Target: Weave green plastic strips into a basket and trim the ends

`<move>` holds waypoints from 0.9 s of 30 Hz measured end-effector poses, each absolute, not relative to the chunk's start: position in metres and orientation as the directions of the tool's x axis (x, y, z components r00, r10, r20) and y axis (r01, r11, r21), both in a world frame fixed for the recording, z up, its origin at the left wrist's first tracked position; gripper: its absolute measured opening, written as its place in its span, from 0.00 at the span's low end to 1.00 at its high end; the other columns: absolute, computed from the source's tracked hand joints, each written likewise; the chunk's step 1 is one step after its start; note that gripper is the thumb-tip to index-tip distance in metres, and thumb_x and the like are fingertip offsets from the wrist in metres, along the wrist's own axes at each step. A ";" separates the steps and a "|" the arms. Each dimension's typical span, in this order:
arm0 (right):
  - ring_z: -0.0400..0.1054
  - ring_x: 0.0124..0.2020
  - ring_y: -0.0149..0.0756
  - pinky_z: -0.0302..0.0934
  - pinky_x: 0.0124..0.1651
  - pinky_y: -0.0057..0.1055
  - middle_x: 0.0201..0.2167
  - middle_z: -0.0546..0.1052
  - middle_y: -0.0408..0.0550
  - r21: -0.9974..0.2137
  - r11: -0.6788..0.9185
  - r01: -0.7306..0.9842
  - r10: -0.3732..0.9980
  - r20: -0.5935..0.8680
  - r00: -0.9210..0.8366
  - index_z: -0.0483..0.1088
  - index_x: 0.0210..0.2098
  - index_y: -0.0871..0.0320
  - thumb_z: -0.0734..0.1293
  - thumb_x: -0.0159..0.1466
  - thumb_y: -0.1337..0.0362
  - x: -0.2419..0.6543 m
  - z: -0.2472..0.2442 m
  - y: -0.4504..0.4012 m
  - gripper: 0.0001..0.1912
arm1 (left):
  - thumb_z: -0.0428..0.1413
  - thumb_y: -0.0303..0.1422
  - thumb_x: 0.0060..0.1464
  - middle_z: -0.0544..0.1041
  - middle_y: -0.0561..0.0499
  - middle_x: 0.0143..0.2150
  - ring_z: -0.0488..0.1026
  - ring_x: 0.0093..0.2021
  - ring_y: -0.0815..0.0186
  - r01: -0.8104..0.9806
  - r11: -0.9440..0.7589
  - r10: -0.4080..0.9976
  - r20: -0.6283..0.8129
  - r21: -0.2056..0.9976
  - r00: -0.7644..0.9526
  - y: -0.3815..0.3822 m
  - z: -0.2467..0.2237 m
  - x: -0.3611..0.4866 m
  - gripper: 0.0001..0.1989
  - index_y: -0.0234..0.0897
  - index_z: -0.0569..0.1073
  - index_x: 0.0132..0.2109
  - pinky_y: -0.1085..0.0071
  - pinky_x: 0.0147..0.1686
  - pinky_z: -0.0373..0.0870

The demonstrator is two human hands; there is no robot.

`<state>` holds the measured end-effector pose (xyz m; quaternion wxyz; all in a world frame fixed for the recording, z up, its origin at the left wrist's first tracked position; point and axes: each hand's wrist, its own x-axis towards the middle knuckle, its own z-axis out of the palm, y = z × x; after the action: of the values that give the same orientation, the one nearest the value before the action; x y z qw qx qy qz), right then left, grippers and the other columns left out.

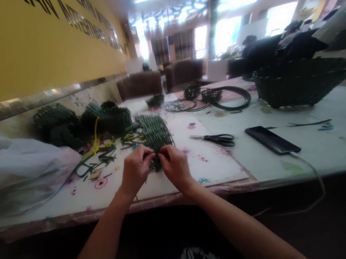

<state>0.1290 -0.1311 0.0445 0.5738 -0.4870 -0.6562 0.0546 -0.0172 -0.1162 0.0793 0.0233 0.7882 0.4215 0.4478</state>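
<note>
A dark green woven basket piece (156, 131) lies on the patterned tablecloth (214, 171) in front of me. At its near edge, my left hand (137, 167) and my right hand (175, 165) meet, almost touching. Fingers and thumb of each are pinched closed on the woven piece. Exactly which strands they grip is hidden behind the fingertips. To the right lie scissors (218, 139) with black handles, their blades pointing left. Yellow and green strip scraps (98, 153) are scattered left of my hands.
A white plastic bag (23, 173) and dark green woven pieces (58, 123) stand at left. On the right are a phone (271, 139) with a white cable, a large woven basket (305, 81) and a coil of strip (234, 98). Chairs (140, 85) stand beyond the table.
</note>
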 end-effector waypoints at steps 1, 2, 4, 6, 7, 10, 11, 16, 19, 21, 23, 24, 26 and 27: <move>0.68 0.33 0.37 0.59 0.37 0.31 0.32 0.75 0.49 -0.607 0.501 0.618 0.697 0.706 0.129 0.68 0.34 0.58 0.61 0.64 0.68 0.127 0.044 -0.132 0.05 | 0.57 0.33 0.56 0.77 0.51 0.32 0.73 0.33 0.65 0.638 -0.636 0.690 0.691 0.435 0.215 -0.116 0.075 -0.016 0.04 0.36 0.74 0.37 0.71 0.36 0.66; 0.68 0.34 0.38 0.59 0.37 0.31 0.33 0.75 0.51 -0.586 0.480 0.653 0.696 0.707 0.124 0.68 0.35 0.59 0.61 0.65 0.68 0.126 0.044 -0.132 0.05 | 0.57 0.33 0.56 0.78 0.51 0.33 0.73 0.33 0.66 0.628 -0.627 0.694 0.696 0.461 0.183 -0.116 0.072 -0.014 0.05 0.36 0.74 0.37 0.71 0.36 0.67; 0.69 0.34 0.39 0.58 0.37 0.31 0.34 0.75 0.52 -0.563 0.443 0.698 0.703 0.701 0.119 0.68 0.36 0.60 0.61 0.65 0.68 0.123 0.044 -0.133 0.05 | 0.57 0.33 0.56 0.78 0.51 0.32 0.73 0.32 0.66 0.595 -0.611 0.708 0.697 0.522 0.114 -0.116 0.065 -0.012 0.05 0.35 0.74 0.37 0.71 0.35 0.67; 0.69 0.34 0.39 0.58 0.36 0.31 0.33 0.76 0.52 -0.565 0.423 0.708 0.711 0.692 0.127 0.68 0.36 0.60 0.61 0.65 0.69 0.121 0.044 -0.133 0.04 | 0.57 0.33 0.55 0.77 0.51 0.32 0.73 0.31 0.67 0.549 -0.599 0.726 0.685 0.583 0.063 -0.116 0.061 -0.009 0.05 0.35 0.74 0.36 0.72 0.34 0.68; 0.69 0.33 0.39 0.57 0.35 0.31 0.33 0.76 0.52 -0.574 0.418 0.704 0.714 0.687 0.137 0.68 0.36 0.60 0.61 0.64 0.69 0.120 0.045 -0.132 0.04 | 0.57 0.33 0.55 0.77 0.51 0.32 0.73 0.31 0.67 0.526 -0.594 0.734 0.677 0.608 0.046 -0.116 0.060 -0.008 0.05 0.35 0.74 0.36 0.72 0.34 0.68; 0.69 0.33 0.39 0.57 0.35 0.31 0.32 0.76 0.51 -0.615 0.405 0.677 0.719 0.671 0.179 0.68 0.36 0.59 0.62 0.64 0.69 0.119 0.046 -0.129 0.04 | 0.58 0.34 0.55 0.77 0.52 0.32 0.73 0.32 0.67 0.474 -0.587 0.754 0.657 0.656 0.025 -0.114 0.059 -0.007 0.06 0.36 0.74 0.36 0.72 0.35 0.69; 0.69 0.33 0.39 0.57 0.35 0.31 0.31 0.76 0.51 -0.632 0.395 0.667 0.723 0.662 0.199 0.68 0.36 0.59 0.62 0.63 0.69 0.118 0.047 -0.128 0.04 | 0.58 0.34 0.54 0.77 0.52 0.32 0.73 0.32 0.67 0.458 -0.586 0.760 0.650 0.668 0.025 -0.112 0.060 -0.007 0.06 0.36 0.74 0.37 0.72 0.35 0.69; 0.69 0.30 0.38 0.55 0.34 0.31 0.28 0.76 0.49 -0.698 0.358 0.620 0.735 0.620 0.274 0.68 0.33 0.58 0.63 0.61 0.68 0.114 0.048 -0.122 0.03 | 0.58 0.33 0.53 0.76 0.53 0.31 0.72 0.31 0.68 0.457 -0.581 0.780 0.622 0.673 0.075 -0.105 0.062 -0.011 0.05 0.36 0.73 0.36 0.72 0.34 0.67; 0.68 0.28 0.37 0.55 0.33 0.31 0.26 0.75 0.47 -0.728 0.375 0.574 0.749 0.603 0.276 0.68 0.32 0.57 0.63 0.59 0.68 0.114 0.045 -0.118 0.02 | 0.58 0.32 0.53 0.76 0.53 0.30 0.72 0.30 0.67 0.517 -0.609 0.756 0.637 0.601 0.150 -0.101 0.063 -0.016 0.04 0.36 0.73 0.35 0.72 0.33 0.66; 0.67 0.27 0.36 0.55 0.32 0.30 0.25 0.74 0.46 -0.751 0.390 0.532 0.761 0.588 0.273 0.67 0.31 0.57 0.64 0.58 0.67 0.116 0.043 -0.115 0.00 | 0.58 0.32 0.53 0.76 0.52 0.30 0.72 0.31 0.67 0.542 -0.634 0.728 0.662 0.552 0.179 -0.098 0.061 -0.019 0.04 0.36 0.73 0.34 0.71 0.34 0.66; 0.67 0.27 0.35 0.56 0.32 0.29 0.24 0.73 0.44 -0.767 0.404 0.499 0.769 0.580 0.268 0.66 0.29 0.56 0.64 0.57 0.66 0.117 0.040 -0.112 0.01 | 0.58 0.32 0.54 0.76 0.51 0.31 0.73 0.32 0.66 0.533 -0.650 0.711 0.681 0.541 0.177 -0.096 0.058 -0.021 0.04 0.36 0.73 0.35 0.71 0.34 0.66; 0.67 0.27 0.35 0.56 0.32 0.29 0.24 0.73 0.43 -0.770 0.412 0.488 0.770 0.580 0.266 0.66 0.29 0.56 0.64 0.57 0.66 0.118 0.039 -0.111 0.01 | 0.58 0.33 0.54 0.76 0.51 0.32 0.73 0.32 0.67 0.514 -0.654 0.709 0.686 0.555 0.162 -0.095 0.055 -0.021 0.05 0.36 0.73 0.35 0.71 0.34 0.66; 0.66 0.26 0.34 0.55 0.32 0.29 0.23 0.72 0.42 -0.769 0.425 0.478 0.765 0.587 0.264 0.65 0.29 0.56 0.64 0.56 0.65 0.118 0.039 -0.109 0.02 | 0.58 0.34 0.54 0.76 0.51 0.32 0.72 0.32 0.67 0.459 -0.650 0.718 0.687 0.606 0.111 -0.094 0.048 -0.019 0.05 0.36 0.73 0.36 0.72 0.34 0.67; 0.65 0.25 0.33 0.55 0.32 0.28 0.23 0.71 0.42 -0.765 0.431 0.478 0.759 0.594 0.266 0.65 0.29 0.56 0.64 0.56 0.66 0.117 0.038 -0.109 0.02 | 0.58 0.34 0.55 0.76 0.52 0.32 0.72 0.32 0.68 0.429 -0.643 0.727 0.682 0.635 0.079 -0.093 0.044 -0.017 0.05 0.36 0.72 0.36 0.72 0.34 0.67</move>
<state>0.1173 -0.1087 0.0384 0.6019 -0.5204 -0.5944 0.1165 -0.0175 -0.0931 0.0442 0.1360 0.7218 0.4002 0.5480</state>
